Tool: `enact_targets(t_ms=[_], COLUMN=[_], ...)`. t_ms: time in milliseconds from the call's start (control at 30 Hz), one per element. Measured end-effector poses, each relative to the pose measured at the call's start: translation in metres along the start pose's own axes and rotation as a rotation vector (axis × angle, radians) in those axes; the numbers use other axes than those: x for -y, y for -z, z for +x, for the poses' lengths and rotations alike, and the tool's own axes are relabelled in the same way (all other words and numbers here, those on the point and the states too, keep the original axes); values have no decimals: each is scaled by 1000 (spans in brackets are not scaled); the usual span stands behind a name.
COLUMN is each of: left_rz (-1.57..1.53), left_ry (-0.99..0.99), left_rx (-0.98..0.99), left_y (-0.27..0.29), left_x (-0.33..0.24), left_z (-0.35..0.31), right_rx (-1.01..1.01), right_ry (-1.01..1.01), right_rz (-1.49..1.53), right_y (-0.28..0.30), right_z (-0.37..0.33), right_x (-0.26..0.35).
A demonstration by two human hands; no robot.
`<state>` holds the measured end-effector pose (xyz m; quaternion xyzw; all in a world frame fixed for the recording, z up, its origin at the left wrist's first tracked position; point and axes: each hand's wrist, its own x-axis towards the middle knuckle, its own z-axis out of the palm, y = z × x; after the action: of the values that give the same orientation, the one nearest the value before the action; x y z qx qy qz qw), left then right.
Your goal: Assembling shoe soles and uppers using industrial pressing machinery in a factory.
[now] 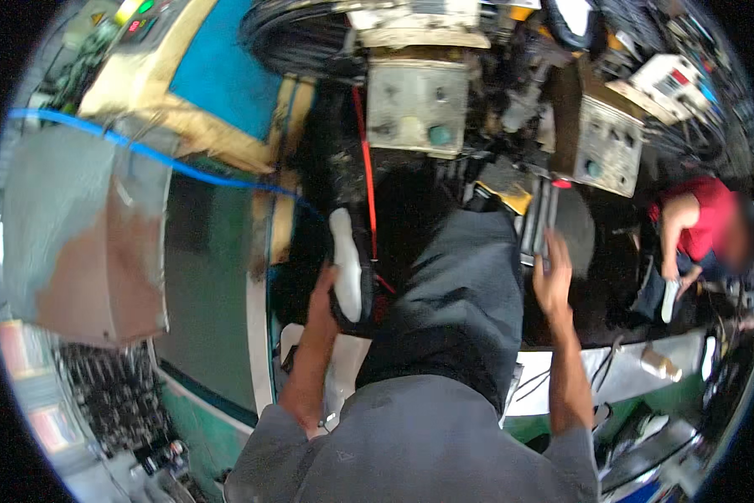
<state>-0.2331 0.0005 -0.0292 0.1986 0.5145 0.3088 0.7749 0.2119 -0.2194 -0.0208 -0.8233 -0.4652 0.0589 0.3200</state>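
My left hand (322, 292) grips the side of a dark shoe (364, 285), held upright along its length left of my legs. The shoe's long white face (346, 260) is turned up; I cannot tell whether that is the sole or the inside. Most of the left fingers are hidden behind the shoe. My right hand (554, 275) is empty, its fingers stretched out and apart. It hovers beside the near ends of several parallel metal bars (540, 218) right of my knee.
Two worn control boxes (416, 101) (609, 147) stand ahead. A blue hose (201, 170) crosses at left, above a grey metal cabinet (83, 226). A red strip (366, 168) runs down near the shoe. At right, a person in red (705, 220) holds a long white object (669, 300).
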Motion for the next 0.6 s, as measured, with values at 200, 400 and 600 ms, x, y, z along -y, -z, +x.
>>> enact_targets(t_ms=[200, 400, 600], left_rz=[542, 1506, 1567], left_ry=[-747, -1164, -1257], left_rx=[-448, -418, 710], left_y=[166, 137, -21], left_x=[-139, -215, -84], left_z=[17, 128, 186], right_rx=[194, 54, -442], right_ry=[-582, -439, -444], right_rz=[184, 344, 50], right_y=[-13, -9, 16], right_z=[-220, -237, -274], right_x=[-13, -7, 17])
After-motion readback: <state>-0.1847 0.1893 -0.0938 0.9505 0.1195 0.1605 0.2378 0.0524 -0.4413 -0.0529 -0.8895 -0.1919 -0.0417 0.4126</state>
